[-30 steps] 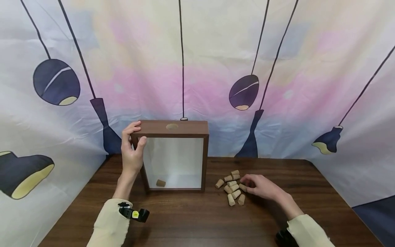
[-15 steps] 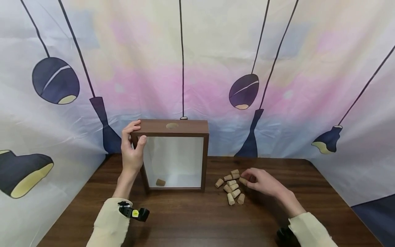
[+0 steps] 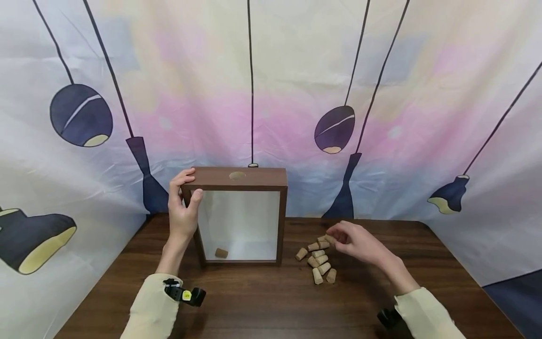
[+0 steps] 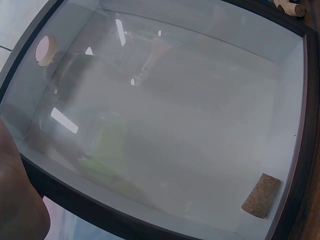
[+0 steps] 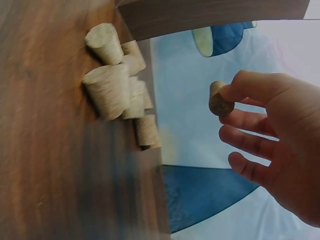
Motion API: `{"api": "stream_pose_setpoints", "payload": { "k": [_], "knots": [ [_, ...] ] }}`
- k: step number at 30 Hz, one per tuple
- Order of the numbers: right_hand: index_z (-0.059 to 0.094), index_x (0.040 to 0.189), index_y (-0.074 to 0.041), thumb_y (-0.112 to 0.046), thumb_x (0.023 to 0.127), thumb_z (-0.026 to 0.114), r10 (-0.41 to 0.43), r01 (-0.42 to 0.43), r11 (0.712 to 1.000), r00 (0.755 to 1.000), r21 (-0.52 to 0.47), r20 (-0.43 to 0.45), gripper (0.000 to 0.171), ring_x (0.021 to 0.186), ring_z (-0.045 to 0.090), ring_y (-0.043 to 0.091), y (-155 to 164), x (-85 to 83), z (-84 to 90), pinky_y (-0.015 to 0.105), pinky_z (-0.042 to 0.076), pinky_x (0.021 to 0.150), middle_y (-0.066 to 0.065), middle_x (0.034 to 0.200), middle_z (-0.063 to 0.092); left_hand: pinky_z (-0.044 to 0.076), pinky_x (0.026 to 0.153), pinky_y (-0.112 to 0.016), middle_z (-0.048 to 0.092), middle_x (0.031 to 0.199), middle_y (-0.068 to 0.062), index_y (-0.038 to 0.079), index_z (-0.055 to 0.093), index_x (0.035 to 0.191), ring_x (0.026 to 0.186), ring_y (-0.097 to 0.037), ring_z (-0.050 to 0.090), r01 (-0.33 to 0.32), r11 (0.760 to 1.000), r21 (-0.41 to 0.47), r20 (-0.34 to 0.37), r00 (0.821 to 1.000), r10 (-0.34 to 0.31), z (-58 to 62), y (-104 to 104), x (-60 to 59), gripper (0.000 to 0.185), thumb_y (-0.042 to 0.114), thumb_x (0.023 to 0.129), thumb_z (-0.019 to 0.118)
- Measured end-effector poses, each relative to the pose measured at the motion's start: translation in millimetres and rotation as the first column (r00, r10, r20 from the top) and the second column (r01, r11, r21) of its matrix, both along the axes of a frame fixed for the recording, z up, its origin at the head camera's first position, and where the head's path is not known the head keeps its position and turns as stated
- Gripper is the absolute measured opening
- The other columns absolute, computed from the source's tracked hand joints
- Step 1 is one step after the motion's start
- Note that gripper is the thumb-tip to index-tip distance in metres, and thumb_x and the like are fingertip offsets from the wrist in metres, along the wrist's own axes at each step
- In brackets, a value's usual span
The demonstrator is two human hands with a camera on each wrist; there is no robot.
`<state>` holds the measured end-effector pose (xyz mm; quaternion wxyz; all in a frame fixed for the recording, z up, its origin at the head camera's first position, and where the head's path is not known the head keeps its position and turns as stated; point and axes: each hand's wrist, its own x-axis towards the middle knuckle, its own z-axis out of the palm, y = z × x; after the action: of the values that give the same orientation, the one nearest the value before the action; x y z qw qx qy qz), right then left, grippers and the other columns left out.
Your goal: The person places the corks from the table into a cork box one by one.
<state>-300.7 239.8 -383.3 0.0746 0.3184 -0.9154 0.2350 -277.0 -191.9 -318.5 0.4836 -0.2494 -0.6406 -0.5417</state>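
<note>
A person steadies a brown wooden box (image 3: 267,177) upright on the counter (image 3: 250,301), the left hand (image 3: 183,219) gripping its upper left corner with the thumb against the front edge. The right hand (image 3: 360,242), to the right of the box, has its grip closed on a single cork (image 5: 219,102), pinched by the fingertips and, in the right wrist view, raised off the counter. The loose corks (image 3: 318,254) lie in a small cluster to the right of the box, while one inner cork (image 3: 221,253) rests inside, low at its left behind the clear front. The step in hand appears to be lifting a cork away from the cluster. The next move probably calls for a firm pinch and a raise above the box; should the round opening (image 3: 237,175) in its top be the target, the cork would need lining up.
</note>
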Motion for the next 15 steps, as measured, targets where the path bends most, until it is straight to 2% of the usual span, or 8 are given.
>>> {"api": "stream_pose_setpoints", "payload": {
  "k": [3,7,10,14,15],
  "knots": [
    [0.068,0.118,-0.016,-0.016,0.092,0.067,-0.006,0.005,1.0,0.999,-0.026,-0.04,0.026,0.081,0.056,0.005,-3.4,2.3,7.6,0.026,0.05,0.071,-0.01,0.094,0.059,0.034,0.08,-0.022,0.048,0.137,-0.031,-0.017,0.047,0.118,0.134,-0.019,0.046,0.003,1.0,0.003,0.003,1.0,-0.003,-3.1,-1.4,-3.3,0.032,-0.001,0.091,0.055],
    [0.069,0.117,-0.018,-0.014,0.091,0.069,-0.006,0.002,0.999,0.996,-0.053,-0.089,0.026,0.079,0.054,0.007,-7.6,5.4,18.7,0.025,0.048,0.07,-0.01,0.091,0.057,0.035,0.083,-0.022,0.05,0.139,-0.024,-0.013,0.049,0.12,0.135,-0.019,0.046,-0.002,1.0,0.006,0.006,1.0,0.002,-14.4,-7.9,-17.7,0.032,0.001,0.092,0.057],
    [0.069,0.116,-0.018,-0.013,0.091,0.069,0.008,-0.016,0.998,0.992,-0.062,-0.125,0.025,0.079,0.055,0.007,-11.6,7.8,27.5,0.025,0.049,0.07,-0.009,0.091,0.058,0.035,0.083,-0.023,0.05,0.139,-0.025,-0.014,0.049,0.12,0.135,-0.02,0.046,-0.002,1.0,0.006,0.006,1.0,0.002,-13.8,-6.9,-14.8,0.032,0.0,0.091,0.056],
    [0.07,0.115,-0.017,-0.013,0.091,0.07,0.028,-0.04,0.996,0.987,-0.074,-0.161,0.025,0.079,0.057,0.007,-17.3,10.3,39.7,0.025,0.05,0.07,-0.01,0.092,0.059,0.033,0.079,-0.025,0.046,0.137,-0.034,-0.019,0.046,0.117,0.134,-0.022,0.046,0.007,1.0,0.006,0.013,1.0,-0.007,-3.7,-1.2,-1.1,0.033,-0.004,0.09,0.055],
    [0.07,0.115,-0.017,-0.013,0.091,0.07,0.031,-0.044,0.996,0.986,-0.075,-0.167,0.025,0.079,0.057,0.006,-18.4,10.8,42.2,0.025,0.05,0.07,-0.01,0.093,0.059,0.034,0.082,-0.024,0.046,0.137,-0.034,-0.019,0.046,0.117,0.134,-0.022,0.046,0.008,1.0,0.007,0.012,1.0,-0.008,-3.9,-1.1,-1.1,0.033,-0.003,0.09,0.055]
  ]
}}
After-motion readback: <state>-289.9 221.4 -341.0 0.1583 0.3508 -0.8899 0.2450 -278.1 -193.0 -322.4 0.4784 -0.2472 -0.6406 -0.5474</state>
